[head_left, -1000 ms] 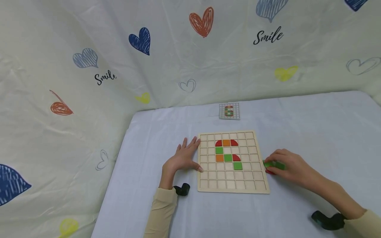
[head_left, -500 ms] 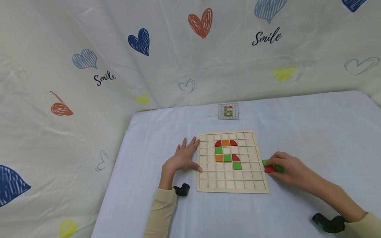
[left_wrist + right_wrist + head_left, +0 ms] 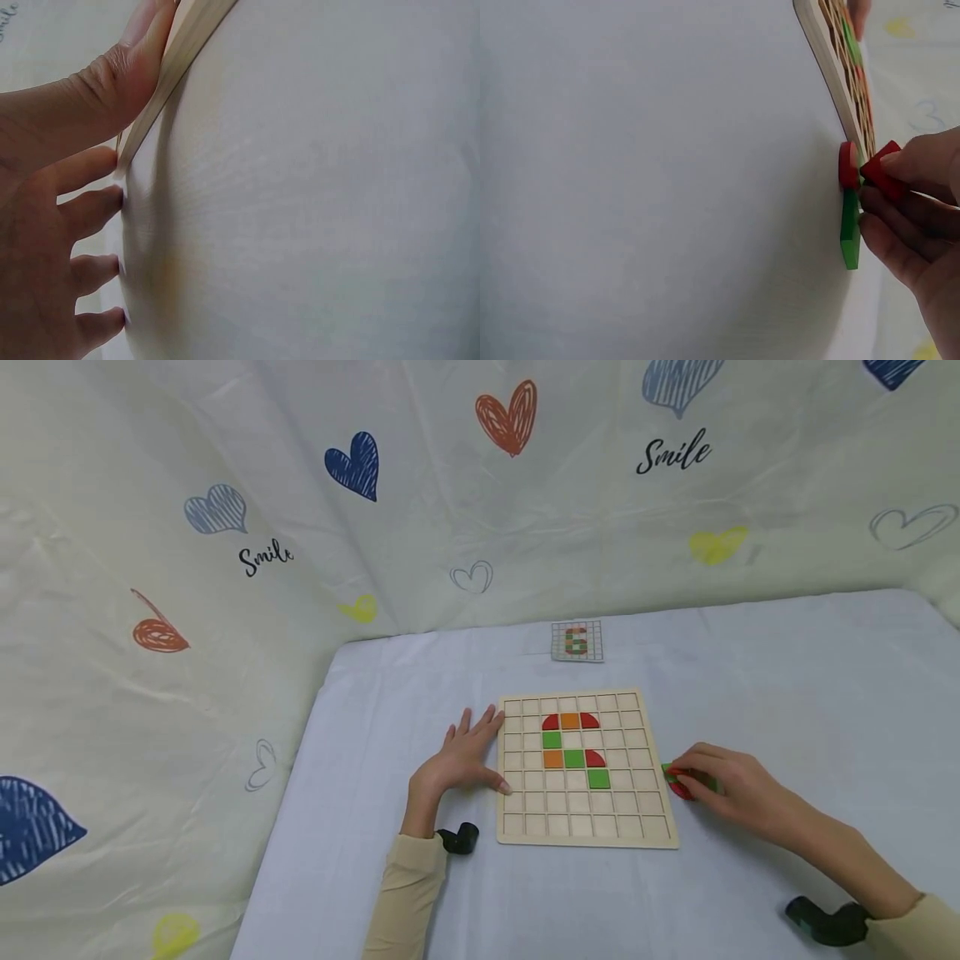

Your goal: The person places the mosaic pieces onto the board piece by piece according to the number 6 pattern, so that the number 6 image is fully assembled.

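A square wooden grid board (image 3: 555,802) lies on the white table, with red, orange and green tiles set in some cells. My left hand (image 3: 463,758) spreads its straight fingers at the board's left edge, the thumb resting on the rim (image 3: 187,56). Beyond the right edge, my right hand (image 3: 731,781) pinches a red tile (image 3: 885,171) between thumb and fingers. Just below it, another red tile with a rounded side (image 3: 848,165) and a green tile (image 3: 850,232) lie on the cloth, touching or nearly so. In the head view the fingers partly hide these pieces.
A small card (image 3: 577,641) with a gridded colour pattern lies behind the board near the table's far edge. A pale curtain (image 3: 420,527) printed with hearts hangs behind and to the left. Black wrist devices (image 3: 828,920) sit below both forearms.
The right hand has shifted slightly among the loose tiles and has lifted a red one between thumb and fingers. The left hand and the board stay as they were.
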A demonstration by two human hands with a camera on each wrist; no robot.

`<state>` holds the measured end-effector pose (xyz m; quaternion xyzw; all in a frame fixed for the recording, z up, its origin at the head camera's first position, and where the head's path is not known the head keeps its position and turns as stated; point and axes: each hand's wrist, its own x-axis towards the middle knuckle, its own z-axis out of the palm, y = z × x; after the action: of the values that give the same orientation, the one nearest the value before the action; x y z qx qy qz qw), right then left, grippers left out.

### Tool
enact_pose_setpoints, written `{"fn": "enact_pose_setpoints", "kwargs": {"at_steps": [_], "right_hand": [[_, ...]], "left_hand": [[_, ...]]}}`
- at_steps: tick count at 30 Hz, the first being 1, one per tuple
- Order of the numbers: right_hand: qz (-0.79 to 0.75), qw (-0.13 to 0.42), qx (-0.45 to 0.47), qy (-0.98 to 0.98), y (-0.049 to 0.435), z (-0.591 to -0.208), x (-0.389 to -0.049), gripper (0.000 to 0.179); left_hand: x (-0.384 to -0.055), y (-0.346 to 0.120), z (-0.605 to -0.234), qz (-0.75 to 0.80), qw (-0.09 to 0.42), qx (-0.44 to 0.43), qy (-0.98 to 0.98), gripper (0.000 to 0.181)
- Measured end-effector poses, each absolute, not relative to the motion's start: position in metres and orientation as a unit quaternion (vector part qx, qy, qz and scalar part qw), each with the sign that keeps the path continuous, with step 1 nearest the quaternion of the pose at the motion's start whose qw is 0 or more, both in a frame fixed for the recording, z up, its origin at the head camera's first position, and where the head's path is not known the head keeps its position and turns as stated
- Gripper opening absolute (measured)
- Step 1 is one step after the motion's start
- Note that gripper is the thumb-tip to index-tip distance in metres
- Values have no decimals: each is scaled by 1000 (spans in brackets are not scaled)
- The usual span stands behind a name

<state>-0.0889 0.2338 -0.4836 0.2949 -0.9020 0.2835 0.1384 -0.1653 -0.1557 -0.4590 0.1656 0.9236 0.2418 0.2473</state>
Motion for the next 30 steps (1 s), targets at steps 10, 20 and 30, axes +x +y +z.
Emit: {"fn": "enact_pose_setpoints", "kwargs": {"at_steps": [10, 20, 30], "right_hand": [[310, 153, 300, -889, 229, -484, -89, 43], [309, 124, 281, -900, 217, -475, -88, 52], [361, 104, 301, -877, 205, -472, -88, 39]], "left_hand": [[-166, -154, -458, 242, 247, 164, 924, 120], [-168, -155, -461, 239, 247, 166, 924, 121], [-165, -155, -458, 241, 249, 161, 924, 121]]}}
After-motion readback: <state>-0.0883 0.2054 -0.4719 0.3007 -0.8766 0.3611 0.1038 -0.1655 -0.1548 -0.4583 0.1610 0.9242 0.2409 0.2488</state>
